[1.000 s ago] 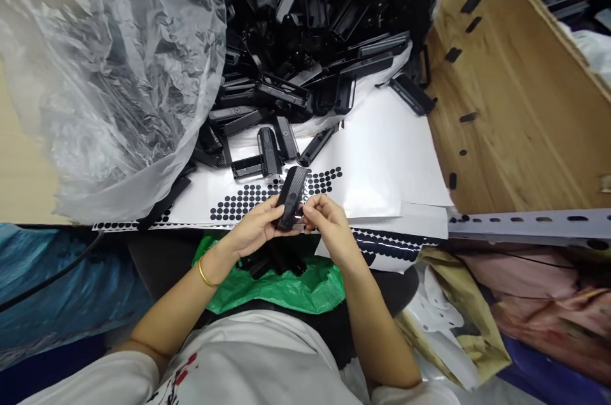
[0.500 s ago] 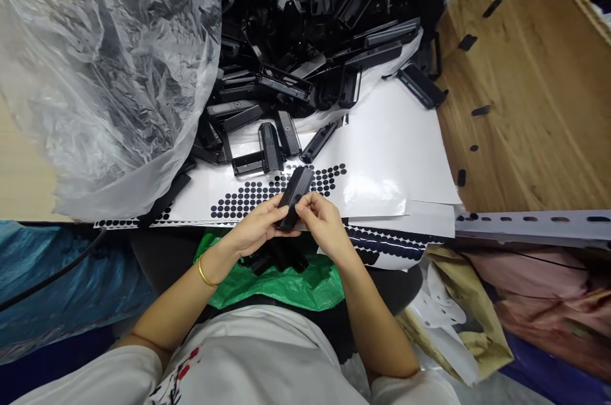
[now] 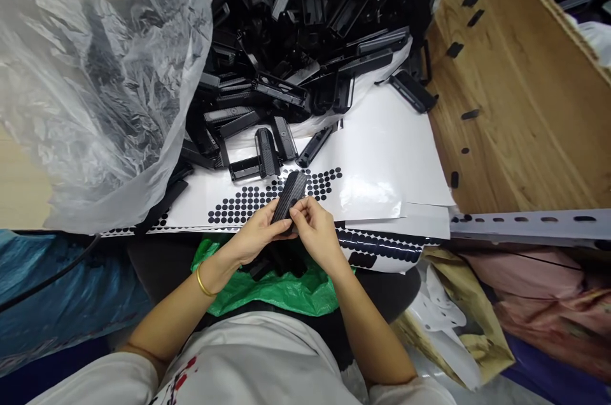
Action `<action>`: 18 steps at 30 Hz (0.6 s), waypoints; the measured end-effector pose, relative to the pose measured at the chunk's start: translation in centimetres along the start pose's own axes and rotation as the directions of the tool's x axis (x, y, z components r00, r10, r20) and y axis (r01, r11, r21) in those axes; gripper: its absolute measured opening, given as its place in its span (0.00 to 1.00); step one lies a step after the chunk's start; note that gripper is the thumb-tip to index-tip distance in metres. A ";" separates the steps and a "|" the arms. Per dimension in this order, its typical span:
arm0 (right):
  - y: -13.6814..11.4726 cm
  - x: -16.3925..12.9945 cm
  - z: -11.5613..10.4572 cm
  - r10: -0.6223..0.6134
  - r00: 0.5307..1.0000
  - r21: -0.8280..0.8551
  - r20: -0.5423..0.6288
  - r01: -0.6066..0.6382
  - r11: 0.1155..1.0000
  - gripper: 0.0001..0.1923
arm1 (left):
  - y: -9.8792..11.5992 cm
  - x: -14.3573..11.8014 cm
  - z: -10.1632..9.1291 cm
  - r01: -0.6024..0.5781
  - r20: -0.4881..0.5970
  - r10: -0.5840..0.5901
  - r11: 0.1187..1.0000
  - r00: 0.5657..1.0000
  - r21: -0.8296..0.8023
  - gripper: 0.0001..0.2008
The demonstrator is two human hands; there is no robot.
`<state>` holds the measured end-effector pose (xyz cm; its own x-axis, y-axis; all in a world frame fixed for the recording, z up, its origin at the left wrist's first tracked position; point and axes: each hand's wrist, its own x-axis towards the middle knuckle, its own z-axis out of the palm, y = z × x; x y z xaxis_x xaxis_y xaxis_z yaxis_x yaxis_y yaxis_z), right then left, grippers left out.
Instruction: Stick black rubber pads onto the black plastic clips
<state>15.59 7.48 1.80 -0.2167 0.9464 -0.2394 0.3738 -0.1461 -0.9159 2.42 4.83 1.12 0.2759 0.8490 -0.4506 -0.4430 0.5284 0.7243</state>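
Note:
My left hand (image 3: 260,230) is closed round the lower end of a long black plastic cover (image 3: 291,191) with a carbon-fibre-like ridged face, tilted with its far end up. My right hand (image 3: 312,230) pinches at the cover's near right side, thumb and index finger together against its face. A small dark bit shows at those fingertips, seemingly a round black sticker (image 3: 292,209), partly hidden. Just beyond lies a white sheet of round black stickers (image 3: 243,201), with bare patches. Similar black covers (image 3: 267,151) lie behind it.
A large heap of black plastic parts (image 3: 305,29) fills the back. Clear plastic bag (image 3: 119,74) bulges at the left. A wooden panel (image 3: 506,125) with dark stickers stands right. White sheets (image 3: 372,163) cover the table. A green bag (image 3: 286,293) with black parts lies below my hands.
My right fingertips have moved in and press closer onto the cover's face. Both hands and the cover sit slightly further left in view; the whole view has shifted a little.

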 end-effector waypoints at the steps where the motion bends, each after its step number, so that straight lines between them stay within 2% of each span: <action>1: 0.0 -0.1 0.0 -0.005 1.000 -0.011 -0.003 0.005 1.000 0.06 | -0.1 0.0 0.1 -0.005 -0.018 0.005 1.000 1.000 -0.008 0.17; 5: -0.2 -0.3 0.1 -0.018 1.000 -0.027 -0.013 0.017 0.999 0.06 | -0.5 -0.1 0.4 -0.033 -0.074 0.030 0.999 0.997 -0.041 0.17; 8: -0.2 -0.5 0.0 -0.020 1.000 -0.019 -0.014 0.019 1.000 0.07 | -0.8 -0.2 0.4 -0.046 -0.072 0.042 0.998 0.997 -0.043 0.18; 15: 0.0 -0.5 0.7 -0.059 0.997 -0.075 -0.044 0.056 0.996 0.06 | -0.7 -0.1 0.3 -0.086 -0.093 0.089 0.996 0.992 0.040 0.18; 18: 0.3 -0.7 1.0 -0.102 0.994 -0.086 -0.047 0.098 0.991 0.05 | -0.6 -0.1 -0.2 -0.100 -0.068 0.106 0.991 0.992 0.091 0.19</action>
<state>14.91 6.51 1.35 -0.2112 0.9689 -0.1290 0.4273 -0.0272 -0.9037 2.50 4.49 0.64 0.1686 0.8984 -0.4056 -0.3889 0.4388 0.8101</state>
